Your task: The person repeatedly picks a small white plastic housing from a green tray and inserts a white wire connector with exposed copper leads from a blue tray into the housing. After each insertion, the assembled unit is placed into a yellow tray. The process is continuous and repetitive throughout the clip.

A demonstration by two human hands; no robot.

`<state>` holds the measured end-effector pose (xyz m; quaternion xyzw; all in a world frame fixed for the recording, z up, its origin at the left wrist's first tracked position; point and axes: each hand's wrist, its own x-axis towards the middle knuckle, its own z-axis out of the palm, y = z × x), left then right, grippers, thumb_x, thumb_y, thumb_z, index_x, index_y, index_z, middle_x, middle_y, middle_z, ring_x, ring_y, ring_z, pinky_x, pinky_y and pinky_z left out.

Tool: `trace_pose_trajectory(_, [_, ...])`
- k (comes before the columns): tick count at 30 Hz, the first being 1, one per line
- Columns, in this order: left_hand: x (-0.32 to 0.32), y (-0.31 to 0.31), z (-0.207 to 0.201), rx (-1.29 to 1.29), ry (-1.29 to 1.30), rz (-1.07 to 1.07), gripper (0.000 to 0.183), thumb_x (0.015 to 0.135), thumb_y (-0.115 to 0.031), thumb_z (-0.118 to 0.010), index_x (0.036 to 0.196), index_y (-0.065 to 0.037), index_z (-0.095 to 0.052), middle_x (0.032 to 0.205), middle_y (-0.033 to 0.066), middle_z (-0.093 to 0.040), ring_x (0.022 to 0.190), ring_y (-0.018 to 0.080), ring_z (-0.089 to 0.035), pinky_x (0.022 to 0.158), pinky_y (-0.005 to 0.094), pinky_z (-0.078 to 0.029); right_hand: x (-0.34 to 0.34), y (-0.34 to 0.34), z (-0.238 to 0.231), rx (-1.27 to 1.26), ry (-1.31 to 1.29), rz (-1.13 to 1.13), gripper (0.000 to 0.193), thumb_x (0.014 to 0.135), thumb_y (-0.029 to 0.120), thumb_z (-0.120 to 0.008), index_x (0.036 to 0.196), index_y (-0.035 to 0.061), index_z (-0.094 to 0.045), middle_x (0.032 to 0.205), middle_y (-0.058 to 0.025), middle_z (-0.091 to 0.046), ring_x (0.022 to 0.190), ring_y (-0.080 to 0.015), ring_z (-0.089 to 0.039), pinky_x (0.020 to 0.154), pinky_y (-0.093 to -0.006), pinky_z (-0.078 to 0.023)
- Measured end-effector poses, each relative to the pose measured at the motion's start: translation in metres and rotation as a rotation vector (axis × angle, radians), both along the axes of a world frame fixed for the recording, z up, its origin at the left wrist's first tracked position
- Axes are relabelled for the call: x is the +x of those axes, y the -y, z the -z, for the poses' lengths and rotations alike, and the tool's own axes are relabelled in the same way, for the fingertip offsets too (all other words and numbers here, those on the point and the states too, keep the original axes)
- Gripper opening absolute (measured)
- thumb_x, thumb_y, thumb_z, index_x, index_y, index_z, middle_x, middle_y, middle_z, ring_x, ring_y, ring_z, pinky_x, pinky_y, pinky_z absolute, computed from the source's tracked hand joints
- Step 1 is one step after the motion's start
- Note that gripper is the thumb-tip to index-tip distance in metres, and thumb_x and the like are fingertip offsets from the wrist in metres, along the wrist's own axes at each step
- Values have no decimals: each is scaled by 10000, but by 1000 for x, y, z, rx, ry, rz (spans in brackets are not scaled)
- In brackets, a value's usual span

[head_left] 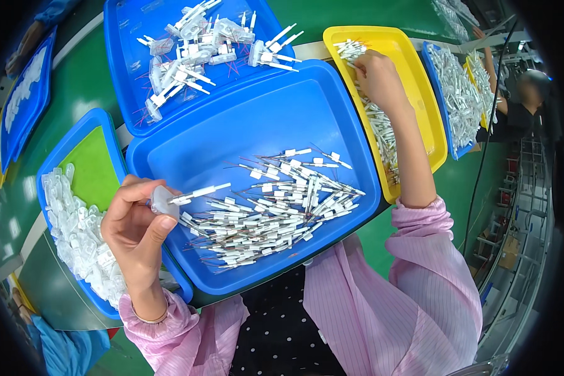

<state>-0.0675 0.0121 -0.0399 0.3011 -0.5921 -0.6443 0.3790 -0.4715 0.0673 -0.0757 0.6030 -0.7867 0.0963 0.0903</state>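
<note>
The left hand (135, 229) pinches a clear cap with a white pin part (169, 202) at eight o'clock. The right hand (377, 78), curled, grasp unclear, reaches into the yellow tray (413, 75) at one o'clock. Many loose pins (276, 213) remain; assembled pieces (200, 50) fill the twelve o'clock bin.

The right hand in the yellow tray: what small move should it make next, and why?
Probably close the fingers on one white part and lift it toward the left hand. The right hand rests on the parts at the far end of the yellow tray, while the left hand holds a clear cap with a part already in it.
</note>
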Motion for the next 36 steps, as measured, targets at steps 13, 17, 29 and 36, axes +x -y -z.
trace_pose_trajectory(13, [-4, 2, 8, 342, -359, 58, 321, 788, -32, -589, 1071, 69, -476, 946, 197, -574, 766, 238, -613, 602, 263, -494, 115, -9, -74, -446, 998, -179, 59, 746, -42, -566, 805, -40, -570, 661, -62, -602, 590, -85, -581, 532, -201, -472])
trace_pose_trajectory(17, [-3, 5, 12, 350, -425, 78, 334, 788, -17, -592, 1087, 57, -462, 987, 223, -564, 788, 253, -616, 607, 268, -507, 187, -17, -78, -345, 1574, -357, 96, 742, -71, -586, 835, -70, -560, 701, -124, -596, 592, -120, -594, 508, -200, -478])
trace_pose_trajectory(29, [-3, 3, 9, 320, -466, 80, 318, 783, 15, -586, 1071, 67, -460, 990, 226, -556, 818, 266, -618, 630, 286, -533, 217, -12, -68, -329, 1570, -268, 60, 740, -56, -601, 793, -53, -573, 671, -99, -571, 538, -114, -549, 459, -194, -401])
trace_pose_trajectory(36, [-3, 1, 7, 179, -313, 14, 317, 775, 41, -583, 1065, 70, -458, 998, 224, -553, 819, 257, -618, 649, 292, -535, 218, -14, -74, -398, 945, -588, 151, 641, -54, -660, 777, -55, -595, 661, -135, -595, 513, -173, -554, 453, -230, -404])
